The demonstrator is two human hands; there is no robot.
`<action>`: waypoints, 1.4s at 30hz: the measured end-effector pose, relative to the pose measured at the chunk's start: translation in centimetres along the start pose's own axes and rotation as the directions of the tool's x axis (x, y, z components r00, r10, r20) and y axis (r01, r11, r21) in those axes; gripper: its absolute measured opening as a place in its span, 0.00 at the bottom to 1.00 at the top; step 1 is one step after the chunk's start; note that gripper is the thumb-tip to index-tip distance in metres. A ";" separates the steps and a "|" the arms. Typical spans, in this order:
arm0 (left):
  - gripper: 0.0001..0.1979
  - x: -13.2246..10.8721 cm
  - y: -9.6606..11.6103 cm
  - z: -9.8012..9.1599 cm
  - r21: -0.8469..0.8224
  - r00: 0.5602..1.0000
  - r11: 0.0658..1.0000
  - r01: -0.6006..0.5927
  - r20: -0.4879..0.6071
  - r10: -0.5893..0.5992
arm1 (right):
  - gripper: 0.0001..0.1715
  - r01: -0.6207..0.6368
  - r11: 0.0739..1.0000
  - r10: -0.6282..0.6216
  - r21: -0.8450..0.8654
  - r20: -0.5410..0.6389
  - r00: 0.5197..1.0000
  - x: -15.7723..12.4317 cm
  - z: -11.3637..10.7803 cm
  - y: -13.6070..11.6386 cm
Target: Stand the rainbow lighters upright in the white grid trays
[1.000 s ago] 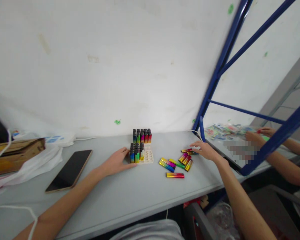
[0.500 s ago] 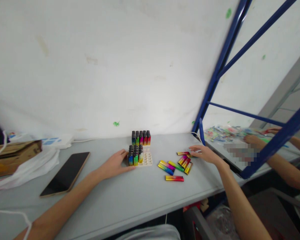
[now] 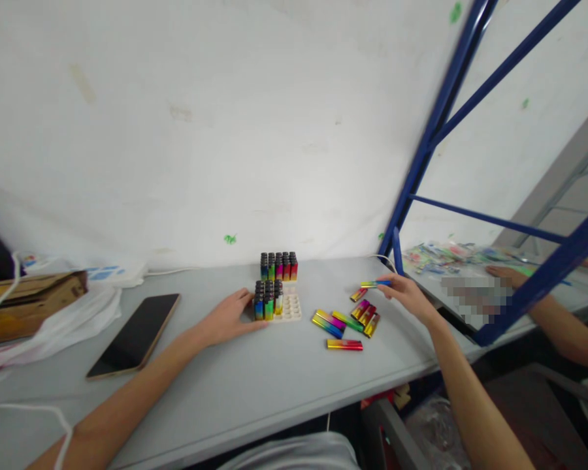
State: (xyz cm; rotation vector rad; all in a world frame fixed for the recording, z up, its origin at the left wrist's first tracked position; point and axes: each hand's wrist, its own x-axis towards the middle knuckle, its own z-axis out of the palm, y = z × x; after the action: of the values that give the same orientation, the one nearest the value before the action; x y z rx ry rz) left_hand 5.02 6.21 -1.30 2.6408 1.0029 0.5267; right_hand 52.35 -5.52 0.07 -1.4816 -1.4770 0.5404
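Observation:
My left hand [image 3: 231, 315] lies at the left end of a white tray [image 3: 291, 308] with round holes, its thumb along the front and its fingers behind. Upright black-topped lighters [image 3: 268, 300] in gradient colours fill the tray's left part; holes show on the right. My right hand [image 3: 406, 295] pinches a blue and yellow lighter case [image 3: 376, 284], raised just above the table. Below and left of it lie several loose shiny lighter cases [image 3: 343, 344] in red, gold, green, pink and blue; no black tops are visible on them.
Behind the tray stands a block of upright lighters [image 3: 279, 266]. A phone [image 3: 134, 336], plastic bags and a cardboard box [image 3: 34, 307] lie left. On the right rises a blue metal frame [image 3: 416, 156]; beyond it a co-worker's arm [image 3: 563, 326] reaches over plastic packets.
My right hand has closed on the blue and yellow lighter case and lifted it from the pile. My left hand stays at the tray. The view has shifted slightly.

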 end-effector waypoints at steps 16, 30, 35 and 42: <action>0.31 -0.2 -0.1 0.3 0.046 1.000 0.999 0.020 0.007 -0.020 | 0.23 -0.031 0.697 -0.047 0.716 0.090 0.995 5.1 13.2 -10.8; 0.31 -0.2 -0.2 0.6 0.011 1.000 1.000 -0.006 -0.011 0.007 | 0.33 -0.216 0.783 0.132 0.583 0.183 0.974 3.9 21.7 -12.3; 0.32 -0.2 -0.3 0.6 -0.016 0.999 1.000 -0.004 -0.034 0.003 | 0.23 -0.297 0.774 0.179 0.559 0.256 0.950 3.4 22.3 -11.8; 0.33 -0.1 -0.7 0.8 -0.032 1.000 0.999 0.001 -0.031 -0.002 | 0.27 -0.254 0.761 0.069 0.597 0.315 0.947 3.2 21.7 -11.8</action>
State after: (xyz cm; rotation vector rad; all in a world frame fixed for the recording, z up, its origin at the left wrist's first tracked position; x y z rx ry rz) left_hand 4.92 6.54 -2.28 2.6108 0.9972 0.5805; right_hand 28.63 2.06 0.96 -1.0137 -1.1866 1.2643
